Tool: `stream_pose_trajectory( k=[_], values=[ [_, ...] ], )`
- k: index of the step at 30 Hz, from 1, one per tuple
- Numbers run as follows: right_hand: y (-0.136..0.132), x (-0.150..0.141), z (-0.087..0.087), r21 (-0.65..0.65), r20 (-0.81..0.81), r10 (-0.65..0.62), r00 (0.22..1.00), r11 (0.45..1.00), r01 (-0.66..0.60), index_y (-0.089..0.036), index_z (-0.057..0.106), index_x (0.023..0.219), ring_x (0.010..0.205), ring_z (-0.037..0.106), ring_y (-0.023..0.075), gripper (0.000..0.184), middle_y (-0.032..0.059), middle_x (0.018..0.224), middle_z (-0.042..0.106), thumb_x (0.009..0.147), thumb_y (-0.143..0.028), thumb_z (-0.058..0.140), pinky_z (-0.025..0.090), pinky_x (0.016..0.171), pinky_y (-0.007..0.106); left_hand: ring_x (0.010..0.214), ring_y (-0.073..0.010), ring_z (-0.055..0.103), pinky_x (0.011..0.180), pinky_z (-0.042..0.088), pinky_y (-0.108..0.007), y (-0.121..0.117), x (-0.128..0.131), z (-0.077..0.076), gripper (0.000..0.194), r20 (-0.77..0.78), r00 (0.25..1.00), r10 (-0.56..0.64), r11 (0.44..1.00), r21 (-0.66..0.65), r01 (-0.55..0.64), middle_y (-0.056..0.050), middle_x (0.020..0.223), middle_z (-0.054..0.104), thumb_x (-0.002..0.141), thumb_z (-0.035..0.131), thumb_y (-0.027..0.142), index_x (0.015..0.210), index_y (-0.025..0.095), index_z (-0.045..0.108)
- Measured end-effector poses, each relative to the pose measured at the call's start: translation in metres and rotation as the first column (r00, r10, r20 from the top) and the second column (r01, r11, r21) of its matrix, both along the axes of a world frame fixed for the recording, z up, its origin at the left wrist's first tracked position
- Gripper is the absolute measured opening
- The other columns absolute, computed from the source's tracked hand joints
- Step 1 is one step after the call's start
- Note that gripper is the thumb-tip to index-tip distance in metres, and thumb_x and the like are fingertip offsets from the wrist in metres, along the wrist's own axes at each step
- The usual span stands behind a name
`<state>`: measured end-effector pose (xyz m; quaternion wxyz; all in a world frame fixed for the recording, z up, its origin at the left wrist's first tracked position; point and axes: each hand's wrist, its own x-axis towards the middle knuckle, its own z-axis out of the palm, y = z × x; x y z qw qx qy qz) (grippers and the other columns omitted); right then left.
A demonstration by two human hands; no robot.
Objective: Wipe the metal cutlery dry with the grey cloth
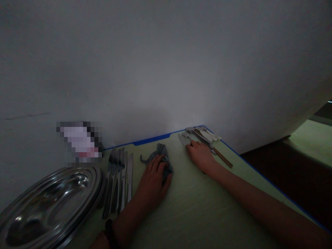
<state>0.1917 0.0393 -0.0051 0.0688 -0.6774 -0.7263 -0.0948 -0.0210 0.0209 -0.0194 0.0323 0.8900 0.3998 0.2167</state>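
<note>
My left hand (154,176) is closed over a crumpled grey-blue cloth (160,150) on the table, a loose end of it trailing left. Over on the right, my right hand (201,155) has its fingers curled on a table knife (183,139); the blade shows past the fingertips and the handle is hidden under the hand. Beside that hand lies a bunch of cutlery: metal spoons (190,129), white-handled pieces (211,135) and brown chopsticks (223,157). Left of my left hand, several knives (129,173) lie side by side.
A stack of oval metal plates (97,180) stands at the table's left. Behind it a blurred-out rectangular object (80,140) leans against the wall (166,69). The greenish table (181,207) has a blue edge, with dark floor (280,169) beyond its right side.
</note>
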Motion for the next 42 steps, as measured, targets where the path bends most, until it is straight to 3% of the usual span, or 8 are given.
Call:
stream_pose_trajectory(
  k=[14,17,23,27,30,33,39,42],
  values=[
    [0.013,0.011,-0.007,0.112,0.046,0.001,0.999,0.994,-0.006,-0.014,0.063,0.102,0.098,0.045,0.031,0.035,0.0171,0.098,0.058,0.084,-0.014,0.033,0.032,0.08,0.045,0.123,-0.0272,0.036,0.1,0.034,-0.049,0.001,0.0,-0.002,0.021,0.023,1.0,-0.007,1.0,-0.019,0.007,-0.013,0.13,0.041,0.085,0.045,0.028,0.102,0.017,0.049],
    [0.005,-0.001,-0.007,0.155,-0.068,0.108,0.992,0.983,-0.097,-0.016,0.055,0.115,0.098,0.046,0.0282,0.037,0.016,0.101,0.056,0.087,-0.02,0.031,0.035,0.082,0.044,0.123,-0.0278,0.035,0.1,0.033,-0.051,-0.001,0.0,-0.001,0.021,0.049,0.999,-0.01,0.999,-0.042,0.012,-0.013,0.13,0.041,0.085,0.044,0.028,0.103,0.017,0.048],
    [0.0,-0.045,-0.01,0.243,-0.581,0.42,0.697,0.907,-0.344,-0.02,0.037,0.129,0.1,0.051,0.0168,0.042,0.0096,0.112,0.05,0.091,-0.03,0.023,0.04,0.09,0.035,0.109,-0.0208,0.048,0.092,0.042,-0.04,-0.002,0.001,0.008,0.015,0.214,0.972,0.1,0.99,-0.118,-0.076,-0.014,0.12,0.045,0.089,0.033,0.022,0.101,0.016,0.04],
    [0.01,-0.057,-0.012,0.321,-0.587,0.532,0.61,0.845,-0.428,-0.022,0.049,0.118,0.101,0.051,0.0169,0.036,0.0087,0.112,0.049,0.089,-0.034,0.033,0.042,0.089,0.035,0.097,-0.0249,0.052,0.083,0.044,-0.042,-0.003,-0.007,0.023,0.019,-0.039,0.966,0.257,0.966,0.011,-0.257,-0.013,0.102,0.053,0.086,0.038,0.023,0.098,0.013,0.047],
    [0.014,-0.058,-0.014,0.303,-0.503,0.573,0.647,0.818,-0.489,-0.022,0.055,0.111,0.096,0.052,0.0171,0.033,0.0089,0.112,0.048,0.085,-0.037,0.041,0.044,0.084,0.034,0.097,-0.034,0.053,0.081,0.041,-0.049,-0.008,-0.015,0.037,0.025,-0.34,0.856,0.388,0.921,0.119,-0.37,-0.021,0.102,0.057,0.083,0.042,0.023,0.095,0.007,0.057],
    [0.018,-0.057,-0.019,0.274,-0.461,0.548,0.698,0.836,-0.476,-0.021,0.059,0.105,0.096,0.052,0.0177,0.032,0.0085,0.111,0.048,0.081,-0.039,0.048,0.044,0.084,0.033,0.086,-0.0381,0.058,0.072,0.044,-0.048,-0.013,-0.021,0.046,0.03,-0.54,0.745,0.391,0.893,0.026,-0.449,-0.028,0.09,0.062,0.082,0.044,0.022,0.087,0.0,0.063],
    [0.028,-0.056,-0.026,0.32,-0.486,0.446,0.752,0.891,-0.322,-0.02,0.061,0.098,0.09,0.052,0.0164,0.026,0.0081,0.099,0.051,0.085,-0.027,0.04,0.045,0.08,0.031,0.098,-0.0278,0.058,0.078,0.047,-0.039,-0.011,-0.021,0.046,0.032,-0.462,0.866,0.19,0.965,-0.075,-0.251,-0.021,0.109,0.059,0.079,0.038,0.005,0.104,0.009,0.058],
    [0.026,-0.056,-0.024,0.362,-0.475,0.437,0.764,0.888,-0.284,-0.02,0.06,0.097,0.09,0.051,0.0183,0.028,0.0086,0.097,0.052,0.086,-0.033,0.039,0.044,0.081,0.033,0.093,-0.0276,0.059,0.071,0.049,-0.038,-0.014,-0.022,0.051,0.032,-0.502,0.824,0.264,0.929,-0.096,-0.357,-0.02,0.103,0.061,0.078,0.037,0.004,0.102,0.009,0.057]
  ],
)
